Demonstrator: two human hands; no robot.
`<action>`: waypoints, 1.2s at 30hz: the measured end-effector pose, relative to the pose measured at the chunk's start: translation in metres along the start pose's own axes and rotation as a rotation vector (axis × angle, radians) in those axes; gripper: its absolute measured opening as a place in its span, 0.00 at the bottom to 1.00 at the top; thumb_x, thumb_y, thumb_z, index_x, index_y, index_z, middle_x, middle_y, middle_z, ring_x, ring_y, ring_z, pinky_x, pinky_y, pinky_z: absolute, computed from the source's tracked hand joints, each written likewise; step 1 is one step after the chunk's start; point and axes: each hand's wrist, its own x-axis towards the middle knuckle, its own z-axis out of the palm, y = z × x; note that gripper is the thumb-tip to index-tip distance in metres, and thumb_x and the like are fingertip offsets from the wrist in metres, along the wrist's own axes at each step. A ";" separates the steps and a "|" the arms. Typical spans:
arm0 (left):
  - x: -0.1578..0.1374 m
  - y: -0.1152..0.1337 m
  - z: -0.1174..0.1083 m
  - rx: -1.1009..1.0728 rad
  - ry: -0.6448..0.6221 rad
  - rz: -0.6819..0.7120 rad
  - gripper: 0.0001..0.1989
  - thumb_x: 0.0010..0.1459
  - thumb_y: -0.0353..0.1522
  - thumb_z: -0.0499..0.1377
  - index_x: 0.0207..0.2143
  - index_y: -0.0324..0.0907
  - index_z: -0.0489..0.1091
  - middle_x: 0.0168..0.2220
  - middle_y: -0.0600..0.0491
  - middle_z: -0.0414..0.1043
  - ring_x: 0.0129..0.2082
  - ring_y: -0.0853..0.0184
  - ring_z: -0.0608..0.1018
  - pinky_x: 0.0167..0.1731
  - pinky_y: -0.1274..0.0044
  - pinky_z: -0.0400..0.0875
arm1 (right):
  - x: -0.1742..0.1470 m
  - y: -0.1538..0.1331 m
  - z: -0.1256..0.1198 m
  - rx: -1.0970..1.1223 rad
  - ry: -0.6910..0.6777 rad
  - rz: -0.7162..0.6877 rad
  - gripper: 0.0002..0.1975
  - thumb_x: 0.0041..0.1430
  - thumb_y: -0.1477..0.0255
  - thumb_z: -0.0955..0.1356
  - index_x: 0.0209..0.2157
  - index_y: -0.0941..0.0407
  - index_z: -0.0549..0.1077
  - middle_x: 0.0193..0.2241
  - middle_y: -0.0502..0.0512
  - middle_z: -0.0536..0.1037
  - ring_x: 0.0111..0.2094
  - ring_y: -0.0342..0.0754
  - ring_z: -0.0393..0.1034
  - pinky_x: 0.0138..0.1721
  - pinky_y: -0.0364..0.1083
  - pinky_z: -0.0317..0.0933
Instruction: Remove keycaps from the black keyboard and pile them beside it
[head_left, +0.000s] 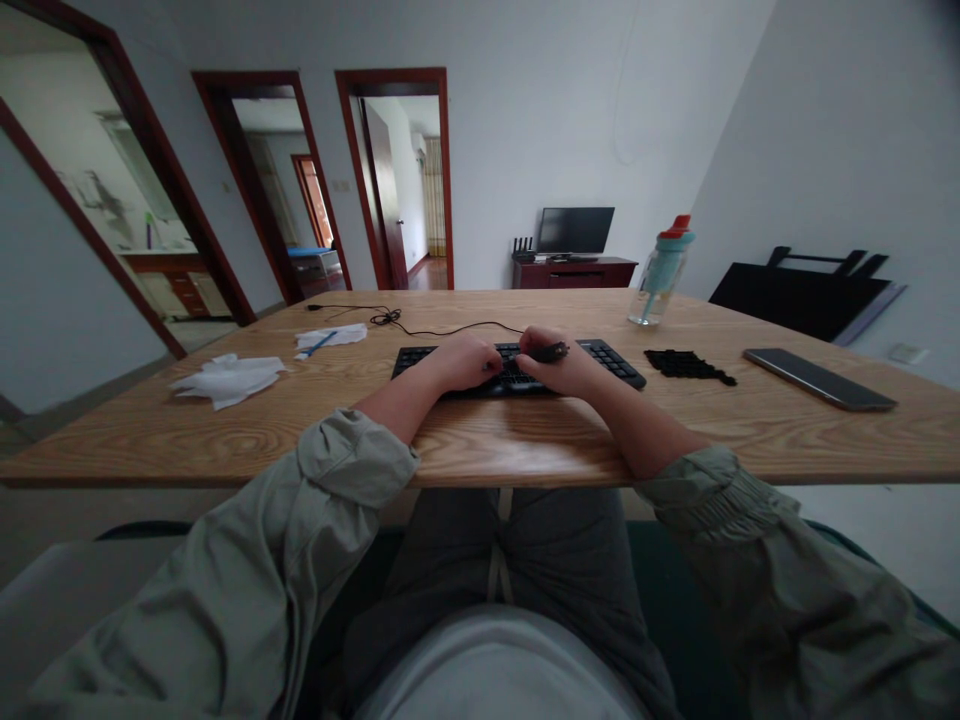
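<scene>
1. A wide light-brown wooden table (225, 430) with visible grain is seen spanning the view, with everything else laid on it.
2. A flat black computer keyboard (615, 362) is placed at the middle of the table, its thin black cable (450, 328) running off to the left rear.
3. A dark rectangular tablet or phone (819, 378) is laid flat well to the right of the keyboard.
4. Crumpled white tissue (229, 378) is seen at the left, with a smaller white paper and blue pen (330, 338) behind it.
5. A clear plastic water bottle with a teal and red cap (661, 272) is stood upright behind the keyboard's right end.
6. A cluster of loose black keycaps (686, 365) is gathered just right of the keyboard.
7. The left hand (465, 362) is rested on the keyboard with fingers curled down; whether anything is pinched cannot be told.
8. The right hand (559, 368) is held over the keyboard, closed around a small dark tool (551, 351) whose end pokes out past the thumb.
</scene>
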 end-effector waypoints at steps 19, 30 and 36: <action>0.015 -0.018 0.010 -0.358 0.107 -0.043 0.24 0.56 0.37 0.60 0.56 0.44 0.71 0.44 0.51 0.78 0.39 0.67 0.77 0.42 0.77 0.70 | 0.011 0.017 -0.021 0.028 -0.025 0.177 0.09 0.51 0.64 0.72 0.32 0.54 0.73 0.26 0.50 0.74 0.29 0.45 0.66 0.29 0.44 0.59; 0.030 -0.024 0.012 -0.331 0.157 -0.096 0.18 0.58 0.41 0.59 0.44 0.40 0.76 0.34 0.51 0.78 0.32 0.66 0.75 0.33 0.77 0.64 | 0.020 0.032 -0.007 0.076 0.022 0.129 0.12 0.54 0.66 0.70 0.38 0.58 0.77 0.36 0.57 0.79 0.36 0.48 0.71 0.39 0.47 0.65; 0.026 -0.030 0.016 -0.316 0.204 -0.167 0.17 0.59 0.43 0.56 0.39 0.38 0.74 0.33 0.49 0.77 0.30 0.66 0.74 0.30 0.75 0.63 | 0.014 0.035 0.014 -0.161 -0.086 -0.003 0.12 0.54 0.74 0.67 0.40 0.58 0.79 0.29 0.52 0.79 0.29 0.45 0.69 0.34 0.43 0.62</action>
